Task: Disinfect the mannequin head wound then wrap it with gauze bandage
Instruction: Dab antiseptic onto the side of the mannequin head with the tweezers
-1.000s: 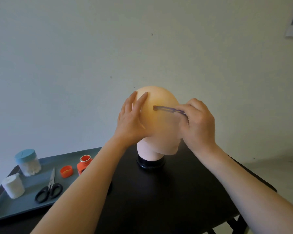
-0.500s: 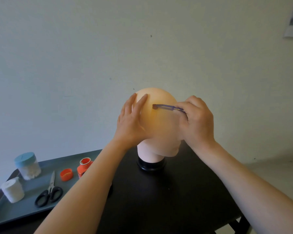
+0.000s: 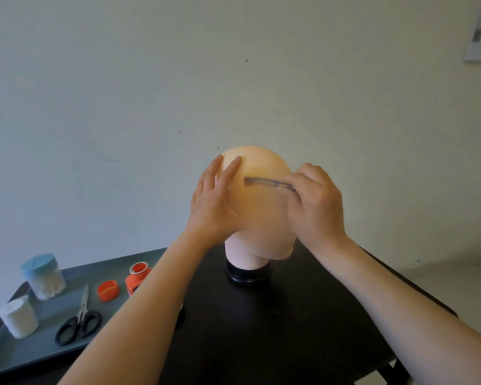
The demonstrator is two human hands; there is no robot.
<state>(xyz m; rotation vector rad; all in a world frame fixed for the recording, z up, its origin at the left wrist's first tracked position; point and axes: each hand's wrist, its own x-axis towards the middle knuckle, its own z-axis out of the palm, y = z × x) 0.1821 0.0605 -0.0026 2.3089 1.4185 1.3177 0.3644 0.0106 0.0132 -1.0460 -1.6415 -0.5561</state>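
Mannequin head point(image 3: 257, 207) stands on the desk point(image 3: 261, 315). My left hand point(image 3: 214, 207) lies flat and open on its left side; my right hand point(image 3: 315, 202) pinches tweezers point(image 3: 267, 183) whose tip touches the crown.

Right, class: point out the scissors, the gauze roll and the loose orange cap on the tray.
scissors point(image 3: 79, 323), head view, on the pivot where the blades meet the black handles.
gauze roll point(image 3: 19, 319), head view, on the middle of its white side.
orange cap point(image 3: 108, 290), head view, on its open top.
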